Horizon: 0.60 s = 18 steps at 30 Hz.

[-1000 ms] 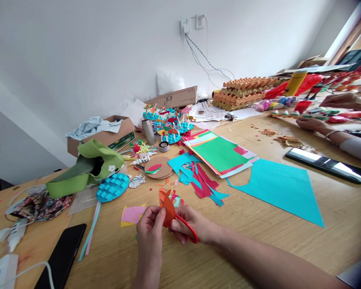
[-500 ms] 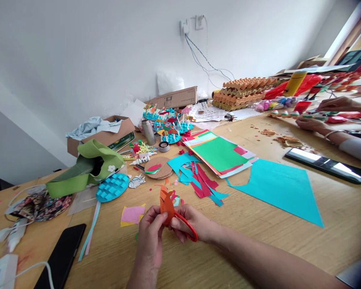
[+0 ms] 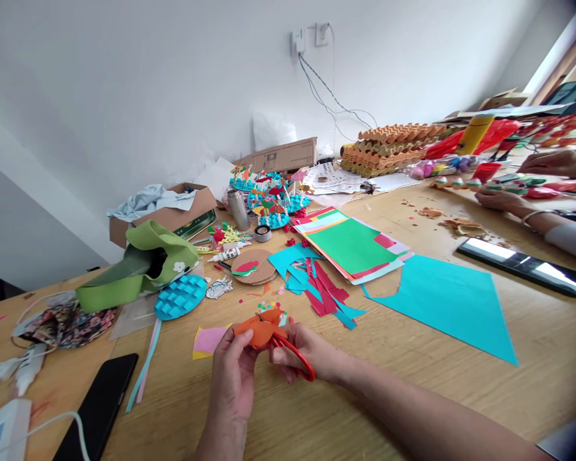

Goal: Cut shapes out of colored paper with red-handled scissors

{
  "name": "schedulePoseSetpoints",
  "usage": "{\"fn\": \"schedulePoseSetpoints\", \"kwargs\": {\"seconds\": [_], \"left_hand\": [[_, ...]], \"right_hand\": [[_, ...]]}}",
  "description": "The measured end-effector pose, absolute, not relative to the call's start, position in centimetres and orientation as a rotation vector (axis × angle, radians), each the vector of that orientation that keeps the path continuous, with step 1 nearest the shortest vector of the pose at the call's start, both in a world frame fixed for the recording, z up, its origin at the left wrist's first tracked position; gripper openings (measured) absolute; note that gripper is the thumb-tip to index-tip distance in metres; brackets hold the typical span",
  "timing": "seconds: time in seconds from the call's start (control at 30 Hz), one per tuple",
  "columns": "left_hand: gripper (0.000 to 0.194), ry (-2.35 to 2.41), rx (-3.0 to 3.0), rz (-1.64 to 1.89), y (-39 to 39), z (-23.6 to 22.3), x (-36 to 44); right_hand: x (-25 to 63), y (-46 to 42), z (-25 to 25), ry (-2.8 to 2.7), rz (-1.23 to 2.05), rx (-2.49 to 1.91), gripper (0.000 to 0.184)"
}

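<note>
Orange paper [image 3: 255, 334] is showing curved, cut edges; the left hand [image 3: 233, 371] is pinching it, the right hand [image 3: 317, 352] is gripping scissors [image 3: 301, 358]; how much cutting remains is not showing.

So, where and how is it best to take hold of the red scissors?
I would take the red handle loop from the right: it extends that way, in the right hand, while a blade tip shows at the orange paper in the left hand.

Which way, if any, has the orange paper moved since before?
Yes: the orange paper has tipped left, its left edge now closer to the pink paper.
</note>
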<state>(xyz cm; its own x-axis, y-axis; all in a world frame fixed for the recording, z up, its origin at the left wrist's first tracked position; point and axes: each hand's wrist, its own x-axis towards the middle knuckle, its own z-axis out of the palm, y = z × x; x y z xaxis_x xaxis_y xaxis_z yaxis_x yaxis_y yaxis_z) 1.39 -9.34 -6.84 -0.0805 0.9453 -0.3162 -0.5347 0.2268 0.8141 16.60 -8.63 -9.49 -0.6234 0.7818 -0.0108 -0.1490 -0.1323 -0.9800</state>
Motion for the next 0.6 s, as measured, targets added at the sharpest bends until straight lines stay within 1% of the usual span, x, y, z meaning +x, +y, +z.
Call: {"fn": "schedulePoseSetpoints", "kwargs": {"seconds": [0.17,0.3,0.43,0.6], "left_hand": [[0.025,1.051,0.48,1.38,-9.29,-6.63,1.51],[0.024,1.059,0.467,1.405,-9.21,-6.46,1.47],[0.021,1.054,0.445,1.432,-9.01,-6.48,1.3],[0.024,1.051,0.421,1.429,-8.71,-6.78,1.12]], "right_hand": [[16.72,-8.58,-9.73,-1.488,1.848,-0.743,0.066],[16.79,-8.6,-9.7,-1.479,1.867,-0.752,0.064],[16.98,-8.68,-9.35,-1.53,1.859,-0.787,0.063],[17.32,-8.54,-9.26,-1.619,1.851,-0.79,0.063]]}}
